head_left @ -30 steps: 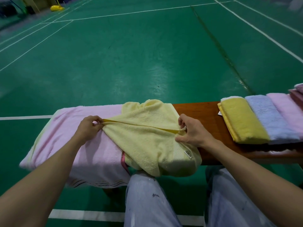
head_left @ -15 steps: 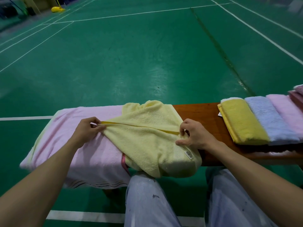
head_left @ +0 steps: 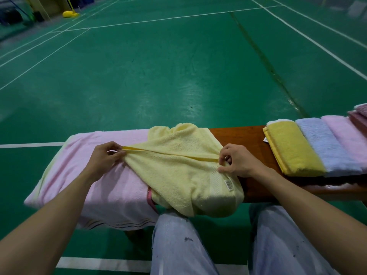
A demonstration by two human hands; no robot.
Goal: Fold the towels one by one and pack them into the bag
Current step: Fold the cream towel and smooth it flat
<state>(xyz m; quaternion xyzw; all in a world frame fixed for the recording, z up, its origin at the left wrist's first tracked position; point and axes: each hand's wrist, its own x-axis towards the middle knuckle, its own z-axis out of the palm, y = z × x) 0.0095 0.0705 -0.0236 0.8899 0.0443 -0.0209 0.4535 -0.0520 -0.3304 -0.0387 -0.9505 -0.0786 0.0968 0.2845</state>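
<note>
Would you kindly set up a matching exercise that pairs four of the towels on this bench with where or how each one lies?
Things:
1. pale yellow towel
2. large pink towel
3. mustard towel
4. blue towel

States:
A. folded, between two other folded towels
B. draped over the left part of the bench
C. pinched by the left hand and the right hand
D. folded, at the left end of the row

Pairs: 1-C, 2-B, 3-D, 4-A

Wooden bench (head_left: 236,135), pink towel (head_left: 111,187) spread, folded towels (head_left: 321,147) right
</note>
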